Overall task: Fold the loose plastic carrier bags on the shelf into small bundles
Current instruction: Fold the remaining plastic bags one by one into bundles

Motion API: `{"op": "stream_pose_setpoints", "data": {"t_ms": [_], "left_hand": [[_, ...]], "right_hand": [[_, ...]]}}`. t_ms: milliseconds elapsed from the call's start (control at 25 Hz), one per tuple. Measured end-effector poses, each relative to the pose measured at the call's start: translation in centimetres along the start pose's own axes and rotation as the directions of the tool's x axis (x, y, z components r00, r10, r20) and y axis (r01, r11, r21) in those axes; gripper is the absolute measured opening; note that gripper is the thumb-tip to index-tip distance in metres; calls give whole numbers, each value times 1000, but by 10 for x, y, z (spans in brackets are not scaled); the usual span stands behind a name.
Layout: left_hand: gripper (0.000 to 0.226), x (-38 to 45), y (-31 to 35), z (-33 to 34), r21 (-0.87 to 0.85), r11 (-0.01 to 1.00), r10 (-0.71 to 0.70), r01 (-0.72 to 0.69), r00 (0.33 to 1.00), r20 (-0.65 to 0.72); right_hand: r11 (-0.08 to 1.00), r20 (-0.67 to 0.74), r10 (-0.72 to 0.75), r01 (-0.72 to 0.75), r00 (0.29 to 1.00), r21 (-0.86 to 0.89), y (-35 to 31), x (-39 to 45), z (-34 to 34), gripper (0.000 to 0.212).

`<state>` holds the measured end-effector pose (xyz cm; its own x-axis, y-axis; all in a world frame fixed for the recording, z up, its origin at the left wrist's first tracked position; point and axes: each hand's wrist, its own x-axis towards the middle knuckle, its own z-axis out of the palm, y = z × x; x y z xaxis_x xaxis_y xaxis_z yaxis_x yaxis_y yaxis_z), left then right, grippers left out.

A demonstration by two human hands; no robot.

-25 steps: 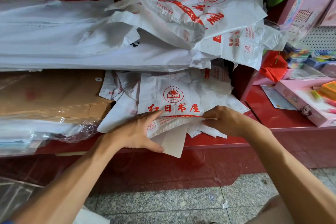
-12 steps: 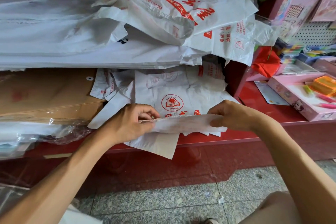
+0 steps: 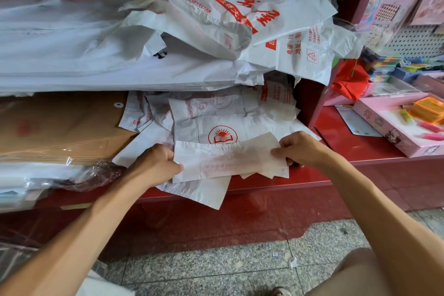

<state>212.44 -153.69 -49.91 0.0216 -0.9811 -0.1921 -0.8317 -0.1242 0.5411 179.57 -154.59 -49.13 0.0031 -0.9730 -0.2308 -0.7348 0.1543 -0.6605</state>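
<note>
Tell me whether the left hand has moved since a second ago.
Yes. The left hand has gone from lying flat on the bag to gripping the folded strip's left end, farther left of the red book logo.

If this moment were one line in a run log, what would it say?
step: folding bag | left hand: grips left end of bag | right hand: pinches right end | bag: folded strip over shelf edge | bundle: not yet

Lighting: bright, even, soft; faint shadows under the bags (image 3: 228,31). Glare: sheen on cellophane wrap (image 3: 91,173) and red shelf (image 3: 276,181). Focus: sharp centre, slight smear at left edge. Distortion: wide-angle bowing at borders.
</note>
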Motion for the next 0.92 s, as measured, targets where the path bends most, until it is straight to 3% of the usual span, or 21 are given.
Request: {"op": "stream_pose_setpoints", "data": {"t_ms": [320,400,480,560,640,720,800,880,920], "left_hand": [[25,-6,6,1,278,959,-32,54,996,-85],[18,-11,8,3,380,925,88,-2,974,-210],[29,-13,12,10,484,861,340,-156,884,-320],[27,-16,21,25,464,771,586,-436,771,-249],[27,-18,28,43,386,708,662,-591,746,-72],[38,-15,28,55,338,740,601,-581,797,54],[44,-8,26,56,330,766,558,-552,825,84],[48,-3,26,55,322,784,534,-531,841,87],[49,-2,26,55,316,793,523,-521,848,86]], "right_hand": [[959,-150,-97,52,984,-279,-2,5,18,23],[955,-166,-89,37,982,-294,-3,6,21,21],[960,-169,-69,19,983,-281,-3,6,21,20],[963,-175,-54,5,983,-268,-4,6,22,19],[964,-179,-28,-21,983,-266,-3,7,23,17],[954,-201,7,-67,979,-293,-6,4,23,16],[887,-311,-43,-107,950,-448,-15,-1,26,17],[826,-404,-246,-27,881,-563,-28,-6,38,22],[818,-374,-373,111,849,-564,-37,-10,49,25]]}}
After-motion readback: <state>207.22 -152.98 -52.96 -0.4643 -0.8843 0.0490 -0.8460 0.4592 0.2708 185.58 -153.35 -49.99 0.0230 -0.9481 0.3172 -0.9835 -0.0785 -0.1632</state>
